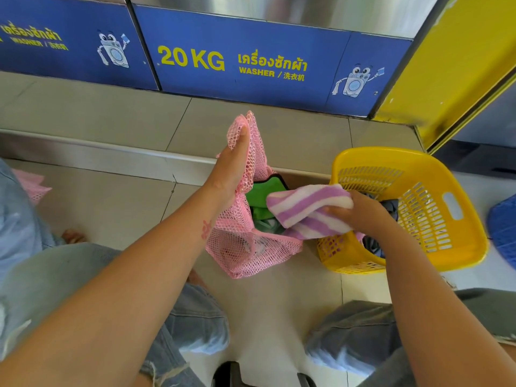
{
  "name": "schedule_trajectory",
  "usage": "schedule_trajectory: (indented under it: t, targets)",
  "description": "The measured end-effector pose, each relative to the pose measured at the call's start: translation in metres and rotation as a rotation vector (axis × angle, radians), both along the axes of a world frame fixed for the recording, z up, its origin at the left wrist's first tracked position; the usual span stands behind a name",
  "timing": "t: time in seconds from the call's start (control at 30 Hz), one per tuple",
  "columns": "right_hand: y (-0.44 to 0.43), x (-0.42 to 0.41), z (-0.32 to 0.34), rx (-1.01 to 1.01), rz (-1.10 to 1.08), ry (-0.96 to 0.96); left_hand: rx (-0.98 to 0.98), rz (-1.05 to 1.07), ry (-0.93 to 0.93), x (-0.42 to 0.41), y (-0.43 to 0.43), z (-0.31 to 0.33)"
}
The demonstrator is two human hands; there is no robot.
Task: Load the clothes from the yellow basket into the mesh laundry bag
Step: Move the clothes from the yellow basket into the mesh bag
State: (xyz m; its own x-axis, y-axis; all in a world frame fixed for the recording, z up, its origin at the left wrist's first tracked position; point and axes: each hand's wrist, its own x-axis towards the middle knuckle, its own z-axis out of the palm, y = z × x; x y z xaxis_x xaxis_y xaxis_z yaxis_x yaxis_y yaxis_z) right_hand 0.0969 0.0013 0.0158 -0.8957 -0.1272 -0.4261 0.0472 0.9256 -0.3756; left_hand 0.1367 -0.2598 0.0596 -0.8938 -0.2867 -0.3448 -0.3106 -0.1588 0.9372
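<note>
We see a pink mesh laundry bag (245,241) with little holes all over it. Inside it sits a bright green cloth (262,191) with a black edge. We see a towel (310,210) with purple and white stripes. The basket (435,219) is sunny yellow, and the clothes in it (375,244) look dark blue and grey. The washer panel (251,62) is deep blue with yellow and white words. The floor tiles (117,202) are pale beige. Our jeans (192,317) are faded light blue.

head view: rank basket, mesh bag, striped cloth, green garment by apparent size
1. Basket
2. Mesh bag, close to the basket, partly hidden by the left hand
3. Striped cloth
4. Green garment, mostly hidden
</note>
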Motion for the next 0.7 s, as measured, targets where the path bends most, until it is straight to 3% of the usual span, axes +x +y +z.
schedule_trajectory:
  t: [0.1, 0.3, 0.47, 0.57, 0.63, 0.7]
  targets:
    - [-0.014, -0.006, 0.024, 0.070, -0.012, 0.168, 0.002, -0.016, 0.002, 0.002, -0.004, 0.001]
    - [-0.079, -0.010, 0.087, -0.193, 0.146, 0.307, 0.022, -0.029, 0.010, 0.000, -0.011, 0.002]
    - [-0.140, 0.001, 0.077, -0.450, 0.231, 0.206, 0.028, -0.053, 0.038, -0.002, -0.013, 0.003]
    - [-0.164, 0.014, 0.041, -0.544, 0.124, 0.148, -0.053, -0.024, 0.048, -0.006, -0.020, -0.001]
    - [-0.174, 0.020, 0.010, -0.482, 0.100, 0.069, -0.093, -0.018, 0.030, -0.008, -0.023, -0.004]
    - [-0.179, 0.023, -0.017, -0.291, 0.187, -0.076, -0.116, -0.049, 0.036, -0.009, -0.022, -0.007]
